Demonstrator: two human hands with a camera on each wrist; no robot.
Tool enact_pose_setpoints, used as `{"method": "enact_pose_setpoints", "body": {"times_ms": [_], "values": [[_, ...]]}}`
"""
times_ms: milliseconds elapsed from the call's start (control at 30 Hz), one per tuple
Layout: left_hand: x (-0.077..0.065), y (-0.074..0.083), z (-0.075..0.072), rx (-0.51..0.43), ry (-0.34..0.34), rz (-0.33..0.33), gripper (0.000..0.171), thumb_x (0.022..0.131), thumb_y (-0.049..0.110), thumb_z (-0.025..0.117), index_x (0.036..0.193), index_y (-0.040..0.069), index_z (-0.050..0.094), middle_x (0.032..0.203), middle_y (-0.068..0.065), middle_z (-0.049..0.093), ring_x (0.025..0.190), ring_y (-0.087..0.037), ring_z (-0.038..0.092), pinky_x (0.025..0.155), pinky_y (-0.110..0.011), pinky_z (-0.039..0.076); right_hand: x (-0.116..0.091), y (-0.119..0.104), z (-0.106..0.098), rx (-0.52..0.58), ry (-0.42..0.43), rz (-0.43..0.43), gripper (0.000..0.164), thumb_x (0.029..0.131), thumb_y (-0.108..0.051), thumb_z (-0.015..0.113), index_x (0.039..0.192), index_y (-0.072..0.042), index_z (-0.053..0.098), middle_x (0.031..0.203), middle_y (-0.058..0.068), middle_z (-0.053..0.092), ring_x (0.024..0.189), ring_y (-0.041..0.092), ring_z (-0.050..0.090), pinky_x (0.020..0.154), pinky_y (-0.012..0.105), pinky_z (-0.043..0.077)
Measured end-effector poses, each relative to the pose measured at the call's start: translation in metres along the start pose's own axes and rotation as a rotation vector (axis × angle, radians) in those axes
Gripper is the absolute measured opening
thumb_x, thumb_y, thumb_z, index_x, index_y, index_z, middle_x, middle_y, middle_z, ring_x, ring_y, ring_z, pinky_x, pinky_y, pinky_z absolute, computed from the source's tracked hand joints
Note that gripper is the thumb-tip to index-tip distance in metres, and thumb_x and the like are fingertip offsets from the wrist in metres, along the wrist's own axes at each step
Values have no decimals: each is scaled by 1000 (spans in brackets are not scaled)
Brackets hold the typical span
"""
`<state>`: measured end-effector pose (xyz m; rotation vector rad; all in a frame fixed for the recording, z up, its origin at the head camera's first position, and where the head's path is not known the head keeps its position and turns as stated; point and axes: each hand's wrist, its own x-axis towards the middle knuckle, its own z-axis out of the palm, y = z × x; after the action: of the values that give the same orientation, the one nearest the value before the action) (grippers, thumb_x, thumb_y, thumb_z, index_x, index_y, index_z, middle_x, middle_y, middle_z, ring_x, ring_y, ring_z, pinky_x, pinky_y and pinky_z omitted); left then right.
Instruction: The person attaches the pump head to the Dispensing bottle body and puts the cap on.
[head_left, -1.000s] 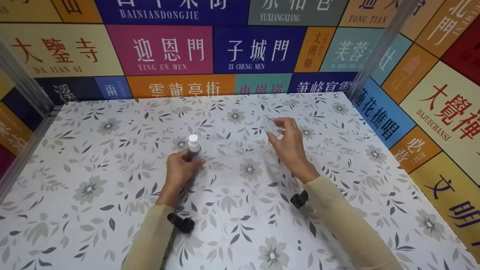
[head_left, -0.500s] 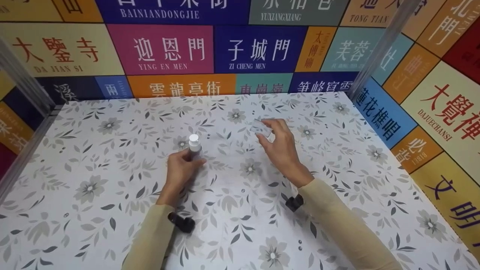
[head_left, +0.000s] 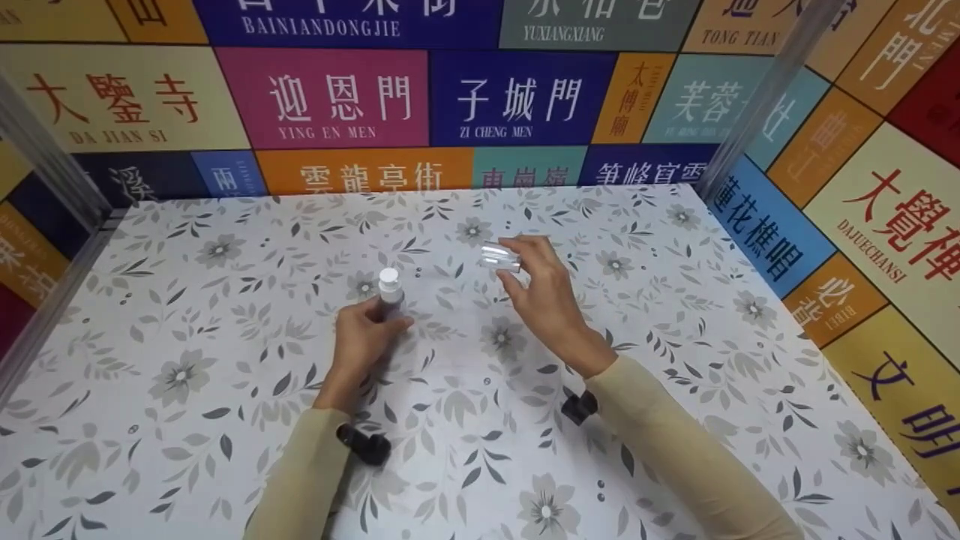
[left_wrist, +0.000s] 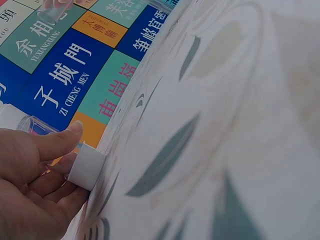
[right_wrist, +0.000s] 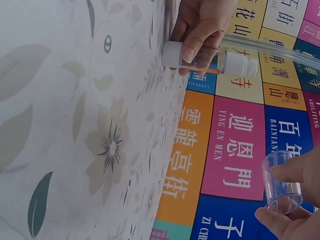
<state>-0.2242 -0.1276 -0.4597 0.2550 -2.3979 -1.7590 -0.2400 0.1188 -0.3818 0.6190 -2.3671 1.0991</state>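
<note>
A slim bottle (head_left: 390, 287) with a white top stands near the middle of the table, and my left hand (head_left: 360, 341) grips it around its body. Its see-through middle and white base (left_wrist: 87, 166) show in the left wrist view; in the right wrist view its white neck (right_wrist: 237, 63) shows without a cover. To the right, my right hand (head_left: 550, 304) pinches a clear plastic cap (head_left: 499, 257) between thumb and fingers. The cap is raised above the tabletop and tilted on its side, a hand's width or so from the bottle.
A white cloth (head_left: 457, 480) with grey flowers and leaves covers the table. Behind and to the right rise panels (head_left: 322, 97) of coloured blocks with writing. Clear upright posts (head_left: 757, 97) stand at the table's back corners.
My right hand has moved left with the clear cap, closer to the bottle, and the cap has turned to lie more level. The left hand and the bottle have stayed in place.
</note>
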Motion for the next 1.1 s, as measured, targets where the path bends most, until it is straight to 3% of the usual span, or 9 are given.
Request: {"method": "enact_pose_setpoints", "body": {"times_ms": [367, 567, 867, 1100], "values": [[-1, 4, -1, -1, -13, -33, 49, 77, 3, 82, 124, 1, 68, 131, -22, 64, 124, -33, 63, 103, -40, 50, 3, -14, 7, 53, -66, -24, 39, 94, -3, 66, 129, 2, 50, 128, 20, 58, 123, 31, 60, 104, 30, 49], [0, 4, 0, -21, -18, -50, 49, 77, 2, 82, 124, 2, 68, 129, -22, 66, 122, -32, 64, 103, -39, 51, 4, -20, 13, 41, -76, -85, 37, 94, -3, 66, 128, 3, 53, 132, 18, 57, 127, 29, 57, 102, 34, 51], [-1, 4, -1, -40, -19, -62, 50, 77, 2, 81, 125, 3, 67, 130, -21, 65, 124, -31, 63, 104, -38, 50, 7, -28, 18, 2, -64, -148, 35, 92, -3, 68, 125, -1, 58, 128, 17, 54, 119, 27, 58, 98, 35, 53], [0, 3, 0, 15, 5, -14, 46, 75, 2, 83, 119, 0, 70, 125, -23, 67, 120, -33, 65, 101, -40, 52, 8, -32, 21, 6, -68, -211, 33, 93, -3, 68, 125, -1, 61, 130, 18, 50, 120, 27, 56, 100, 36, 50]]}}
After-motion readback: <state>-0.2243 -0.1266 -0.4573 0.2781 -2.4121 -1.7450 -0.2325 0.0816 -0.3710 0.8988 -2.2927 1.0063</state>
